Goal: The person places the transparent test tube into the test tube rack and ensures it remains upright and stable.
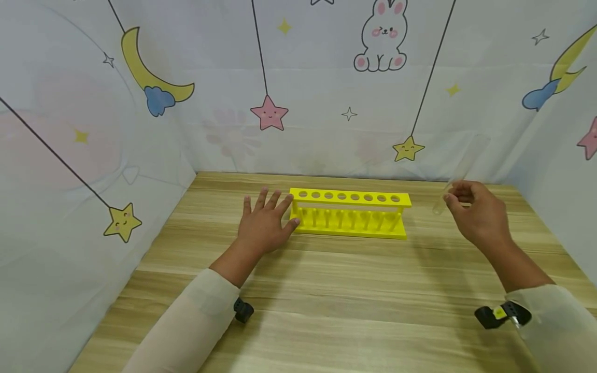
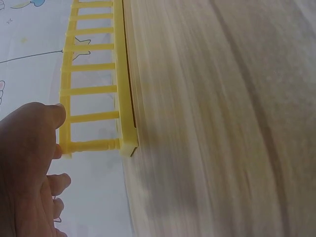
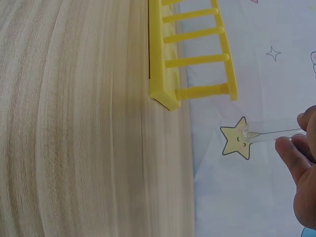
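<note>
A yellow test tube rack [image 1: 350, 199] stands on the table, with one row of holes along its top bar and pegs on its base. My left hand [image 1: 265, 224] is at the rack's left end, fingers spread, index fingertip and thumb right at its edge. In the left wrist view the thumb [image 2: 58, 114] overlaps the end of the top bar. To the right of the rack, my right hand [image 1: 482, 212] pinches a clear test tube [image 1: 468, 155] between thumb and fingers. The tube tilts, its rounded lower end pointing toward the rack.
The wood-grain table [image 1: 326, 300] carries the rack. White curtains [image 1: 317, 150] printed with stars, moons and a rabbit hang behind the table and at both sides. Dark straps with small cameras [image 1: 489, 317] sit on both wrists.
</note>
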A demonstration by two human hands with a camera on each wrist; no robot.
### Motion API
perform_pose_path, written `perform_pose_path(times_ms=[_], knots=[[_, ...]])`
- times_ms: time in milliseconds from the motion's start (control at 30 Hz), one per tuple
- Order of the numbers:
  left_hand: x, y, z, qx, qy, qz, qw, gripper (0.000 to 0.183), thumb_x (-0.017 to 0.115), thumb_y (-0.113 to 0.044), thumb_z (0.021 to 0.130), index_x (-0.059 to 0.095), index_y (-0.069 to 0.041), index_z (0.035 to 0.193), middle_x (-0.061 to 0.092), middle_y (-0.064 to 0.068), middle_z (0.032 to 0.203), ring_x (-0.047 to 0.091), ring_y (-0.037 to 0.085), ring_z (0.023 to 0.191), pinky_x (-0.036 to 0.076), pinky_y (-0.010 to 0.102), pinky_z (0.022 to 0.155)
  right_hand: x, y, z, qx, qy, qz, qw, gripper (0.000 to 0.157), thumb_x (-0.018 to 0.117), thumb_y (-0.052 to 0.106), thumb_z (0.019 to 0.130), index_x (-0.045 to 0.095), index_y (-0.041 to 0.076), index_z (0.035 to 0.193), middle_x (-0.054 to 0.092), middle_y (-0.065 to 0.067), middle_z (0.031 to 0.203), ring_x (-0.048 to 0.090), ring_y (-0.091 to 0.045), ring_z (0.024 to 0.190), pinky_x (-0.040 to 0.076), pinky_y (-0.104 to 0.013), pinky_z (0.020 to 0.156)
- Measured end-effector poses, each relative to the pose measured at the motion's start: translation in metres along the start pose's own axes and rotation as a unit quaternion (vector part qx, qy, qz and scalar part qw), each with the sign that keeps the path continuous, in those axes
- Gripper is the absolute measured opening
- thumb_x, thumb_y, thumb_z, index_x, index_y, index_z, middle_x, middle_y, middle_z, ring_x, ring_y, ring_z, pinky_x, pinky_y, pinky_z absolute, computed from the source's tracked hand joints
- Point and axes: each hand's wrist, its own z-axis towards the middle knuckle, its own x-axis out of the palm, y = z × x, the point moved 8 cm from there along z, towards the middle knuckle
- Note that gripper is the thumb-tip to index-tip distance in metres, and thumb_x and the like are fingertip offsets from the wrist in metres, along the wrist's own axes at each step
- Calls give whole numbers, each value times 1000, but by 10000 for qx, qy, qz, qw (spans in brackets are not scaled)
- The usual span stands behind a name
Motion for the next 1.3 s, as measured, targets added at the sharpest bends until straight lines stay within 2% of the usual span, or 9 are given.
perform_pose_path(times_ms=[267, 767, 1300], knots=[[-1, 0, 0, 1, 11, 30, 10000, 70, 35, -64, 105, 22, -30, 165, 20, 6, 169, 2, 34, 157, 2, 65, 120, 2, 2, 2, -17, -5, -11, 10000, 52, 51, 37, 109, 51, -5, 140, 61, -26, 129, 59, -47, 116, 51, -59, 83], [1, 0, -1, 11, 95, 38, 9999, 70, 34, -64, 105, 20, -30, 166, 18, 6, 170, 0, 33, 157, -1, 65, 120, 3, 8, 6, 34, -43, 95, 9999, 54, 51, 38, 108, 51, -4, 141, 61, -26, 130, 58, -47, 118, 51, -59, 86], [-1, -1, -1, 20, 41, 3, 10000, 70, 34, -64, 105, 21, -30, 165, 20, 7, 169, 2, 34, 157, -1, 65, 120, 3, 12, 11, 68, -66, 201, 9998, 57, 51, 43, 107, 51, -3, 140, 60, -25, 131, 57, -43, 120, 48, -59, 95]])
